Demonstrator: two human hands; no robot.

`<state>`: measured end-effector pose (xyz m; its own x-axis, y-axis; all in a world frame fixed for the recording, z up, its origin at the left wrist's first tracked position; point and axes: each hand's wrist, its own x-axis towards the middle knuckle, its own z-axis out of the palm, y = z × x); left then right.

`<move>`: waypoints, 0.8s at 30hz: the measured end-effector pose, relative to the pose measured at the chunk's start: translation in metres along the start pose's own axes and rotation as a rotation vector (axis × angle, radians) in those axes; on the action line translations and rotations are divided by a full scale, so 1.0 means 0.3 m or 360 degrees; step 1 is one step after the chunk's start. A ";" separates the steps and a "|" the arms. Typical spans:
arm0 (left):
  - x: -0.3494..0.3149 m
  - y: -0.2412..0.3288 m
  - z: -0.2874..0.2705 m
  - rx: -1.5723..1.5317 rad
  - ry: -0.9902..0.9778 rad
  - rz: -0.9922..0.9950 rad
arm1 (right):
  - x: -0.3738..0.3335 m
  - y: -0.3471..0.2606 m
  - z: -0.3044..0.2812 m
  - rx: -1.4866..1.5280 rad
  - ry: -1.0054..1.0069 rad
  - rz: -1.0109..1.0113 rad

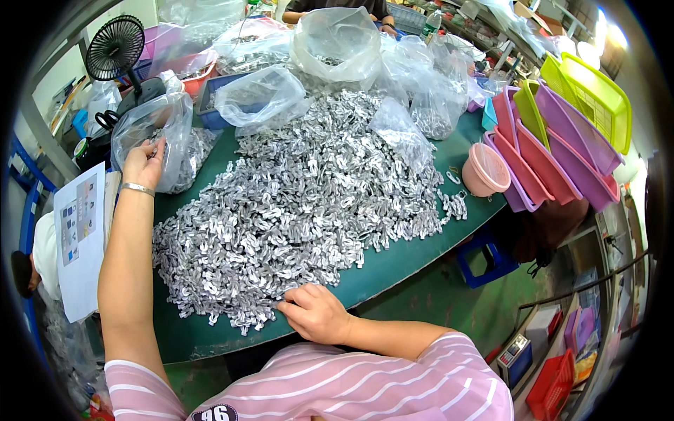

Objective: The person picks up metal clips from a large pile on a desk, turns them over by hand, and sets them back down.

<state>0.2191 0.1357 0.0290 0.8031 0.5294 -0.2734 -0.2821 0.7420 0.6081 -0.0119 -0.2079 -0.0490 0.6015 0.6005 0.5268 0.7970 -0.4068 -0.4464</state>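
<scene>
With the hands well apart and any grip unclear, the left hand (142, 169) is best kept light at the clear bag (175, 133) beside it, the right hand (317, 315) picking singly from metal pieces (295, 189) just ahead.

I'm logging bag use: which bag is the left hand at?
The leftmost bag on the table, below the fan: the left hand is at it; other bags lie farther away.

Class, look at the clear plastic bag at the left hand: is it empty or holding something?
Not empty: silvery metal pieces show through the clear plastic bag beside the left hand; how full it is, cannot tell.
</scene>
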 end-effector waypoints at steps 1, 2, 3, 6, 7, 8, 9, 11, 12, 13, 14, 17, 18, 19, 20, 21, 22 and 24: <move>0.011 -0.002 -0.011 -0.0005 0.0000 0.0006 | 0.000 -0.001 -0.001 0.0002 -0.0029 0.0020; 0.020 -0.002 -0.023 -0.0047 -0.0062 0.0030 | 0.001 -0.001 0.001 0.0002 -0.0030 0.0012; 0.017 -0.007 -0.026 -0.0088 -0.0124 0.0046 | -0.001 -0.001 0.002 0.0006 -0.0025 0.0015; 0.003 -0.002 -0.021 0.0270 -0.0052 0.0130 | -0.002 0.002 0.004 0.0011 -0.0023 0.0017; -0.008 0.002 -0.014 0.0262 -0.0050 0.0130 | -0.002 0.003 0.003 0.0013 -0.0023 0.0019; -0.019 0.005 -0.006 0.0287 -0.0090 0.0040 | -0.004 0.004 0.000 0.0009 -0.0029 0.0014; -0.037 0.010 0.006 0.0321 -0.0128 -0.0044 | -0.006 0.004 0.000 0.0002 -0.0033 0.0019; -0.077 0.000 0.039 0.0389 -0.0114 -0.0057 | -0.009 0.007 -0.002 -0.0002 -0.0039 0.0018; -0.088 0.009 0.040 0.0458 -0.0092 -0.0069 | -0.010 0.007 0.002 -0.0009 -0.0030 0.0013; -0.079 0.012 0.029 0.0458 -0.0076 -0.0056 | -0.009 0.006 0.005 -0.0016 -0.0024 0.0007; -0.060 0.008 0.014 0.0455 -0.0138 -0.0040 | -0.006 0.004 0.007 0.0000 -0.0034 -0.0007; -0.085 -0.015 0.011 0.0525 -0.0140 0.0069 | 0.006 0.004 0.013 -0.0017 -0.0019 -0.0047; -0.087 -0.020 0.013 0.0418 -0.0154 0.0081 | 0.003 0.002 0.011 -0.0046 -0.0031 -0.0013; -0.078 -0.019 0.001 0.0494 -0.0194 0.0120 | 0.003 -0.002 0.013 -0.0051 -0.0039 -0.0002; -0.093 -0.048 0.018 0.0566 -0.0178 0.0117 | -0.007 0.003 0.009 -0.0095 -0.0029 0.0009; -0.021 -0.030 -0.030 0.0664 -0.0155 0.0213 | 0.003 -0.006 0.013 -0.0069 0.0007 -0.0015; -0.039 -0.058 -0.005 0.0580 -0.0110 0.0217 | 0.001 0.000 0.012 -0.0085 0.0023 -0.0010; -0.101 -0.047 0.017 0.0537 -0.0063 0.0203 | 0.008 -0.003 0.020 -0.0083 0.0029 -0.0036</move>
<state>0.2015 0.1071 0.0324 0.7942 0.5877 -0.1544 -0.1975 0.4900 0.8491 -0.0114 -0.2021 -0.0517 0.5837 0.5977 0.5496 0.8120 -0.4288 -0.3960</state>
